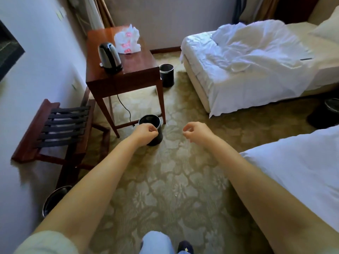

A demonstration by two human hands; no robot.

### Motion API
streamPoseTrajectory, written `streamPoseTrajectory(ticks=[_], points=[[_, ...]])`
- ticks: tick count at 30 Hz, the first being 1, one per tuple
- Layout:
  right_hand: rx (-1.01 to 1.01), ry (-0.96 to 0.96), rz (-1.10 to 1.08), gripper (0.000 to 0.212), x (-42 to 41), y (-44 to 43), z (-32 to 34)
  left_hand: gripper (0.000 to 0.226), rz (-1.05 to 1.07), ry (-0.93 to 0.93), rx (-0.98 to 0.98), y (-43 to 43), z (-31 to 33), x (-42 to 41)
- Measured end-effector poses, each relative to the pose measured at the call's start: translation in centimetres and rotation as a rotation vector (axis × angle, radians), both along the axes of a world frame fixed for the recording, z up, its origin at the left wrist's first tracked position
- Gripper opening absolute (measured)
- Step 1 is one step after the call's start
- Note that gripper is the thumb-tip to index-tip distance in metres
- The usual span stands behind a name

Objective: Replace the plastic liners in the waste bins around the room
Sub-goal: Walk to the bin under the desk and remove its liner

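1. At the near leg of the wooden table (pixel 139 61), on the carpet, stands an upright black bin (pixel 156 140), mouth facing up; whether a liner sits inside, I cannot tell.
2. Left hand (pixel 146 131) hangs over the bin's rim, fingers loosely curled around nothing visible; contact is unclear.
3. Right hand (pixel 194 132) hovers farther from the table, clear of the bin, fingers likewise loosely curled and empty.
4. The left hand looks nearer; the reach probably goes forward and down to the rim.
5. On the tabletop, beside the kettle (pixel 110 57), lie crumpled plastic bags (pixel 127 40), likely fresh liners.
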State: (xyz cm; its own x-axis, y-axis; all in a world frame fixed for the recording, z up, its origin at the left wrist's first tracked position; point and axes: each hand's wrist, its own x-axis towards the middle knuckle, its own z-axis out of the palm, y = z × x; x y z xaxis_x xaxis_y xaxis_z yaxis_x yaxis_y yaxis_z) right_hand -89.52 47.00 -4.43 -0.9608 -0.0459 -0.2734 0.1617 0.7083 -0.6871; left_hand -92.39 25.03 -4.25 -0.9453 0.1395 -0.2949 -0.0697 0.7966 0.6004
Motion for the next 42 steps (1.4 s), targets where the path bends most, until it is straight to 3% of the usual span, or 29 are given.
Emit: streamPoseTrajectory(ticks=[15, 24, 33, 42], points=[[0.11, -0.031, 0.102, 0.025, -34.1, -3.6, -2.8, 0.026, 0.063, -0.052, 0.013, -3.8, -4.3, -32.6], [0.236, -0.101, 0.321, 0.029, -49.6, -7.1, -8.1, 0.025, 0.235, -0.16, -0.009, -7.1, -10.1, -42.9], [0.305, -0.203, 0.566, 0.029, -62.0, -8.6, -20.6, 0.02, 0.564, -0.232, -0.005, -7.7, -22.1, -49.5], [0.34, -0.286, 0.679, 0.047, -68.1, -9.3, -39.0, 0.031, 0.74, -0.299, 0.061, -6.4, -40.5, -53.5]])
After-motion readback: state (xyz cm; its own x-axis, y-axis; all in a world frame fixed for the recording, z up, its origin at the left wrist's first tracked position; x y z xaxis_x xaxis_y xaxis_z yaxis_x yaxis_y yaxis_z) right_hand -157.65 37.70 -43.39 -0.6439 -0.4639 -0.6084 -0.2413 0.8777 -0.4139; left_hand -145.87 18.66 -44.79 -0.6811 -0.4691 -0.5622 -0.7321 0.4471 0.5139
